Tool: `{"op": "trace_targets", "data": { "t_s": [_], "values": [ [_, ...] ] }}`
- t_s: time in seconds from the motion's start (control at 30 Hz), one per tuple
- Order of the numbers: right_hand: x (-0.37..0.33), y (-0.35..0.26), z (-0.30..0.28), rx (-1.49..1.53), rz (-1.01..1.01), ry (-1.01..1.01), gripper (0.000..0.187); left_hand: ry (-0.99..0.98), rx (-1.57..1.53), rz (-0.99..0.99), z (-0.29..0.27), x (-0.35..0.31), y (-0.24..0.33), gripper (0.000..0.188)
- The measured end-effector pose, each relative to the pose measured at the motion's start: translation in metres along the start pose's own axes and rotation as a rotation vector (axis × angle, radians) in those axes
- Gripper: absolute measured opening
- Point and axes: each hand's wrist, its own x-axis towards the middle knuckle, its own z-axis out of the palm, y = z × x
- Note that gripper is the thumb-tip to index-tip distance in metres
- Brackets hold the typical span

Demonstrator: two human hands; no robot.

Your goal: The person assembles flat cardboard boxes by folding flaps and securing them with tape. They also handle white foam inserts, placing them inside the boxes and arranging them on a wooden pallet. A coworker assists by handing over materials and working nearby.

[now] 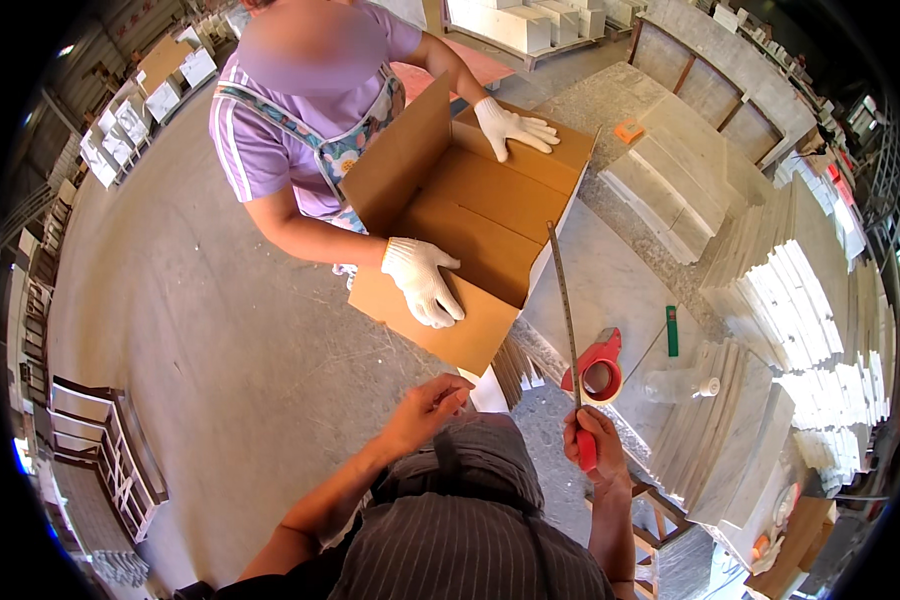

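My right hand is closed around the red handle of a long thin metal strip, which points away toward the cardboard box. I cannot make out what kind of tool it is. My left hand is in front of my body with its fingers curled in, close to the box's near flap, and nothing shows in it. The open brown box lies between me and a co-worker, whose white-gloved hands rest on its flaps. A red tape dispenser sits just beyond my right hand.
Right of the box is a stone-slab surface with a green object and a clear plastic bottle. Stacked slabs stand farther right. A metal rack is at the left, and an orange item lies beyond the box.
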Motion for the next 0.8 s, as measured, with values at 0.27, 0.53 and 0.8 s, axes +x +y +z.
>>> {"op": "trace_targets", "data": {
  "t_s": [0.27, 0.53, 0.8],
  "values": [
    [-0.004, 0.002, 0.016, -0.045, 0.050, -0.062, 0.023, -0.067, 0.074, 0.036, 0.011, 0.000, 0.015, 0.030],
    [0.001, 0.024, 0.039, -0.431, 0.058, -0.323, 0.025, 0.022, -0.291, 0.028, 0.021, 0.010, 0.018, 0.035],
    [-0.002, 0.026, 0.042, -0.493, 0.081, -0.338, 0.026, 0.134, -0.264, -0.051, 0.024, 0.012, 0.006, 0.036]
  ]
}}
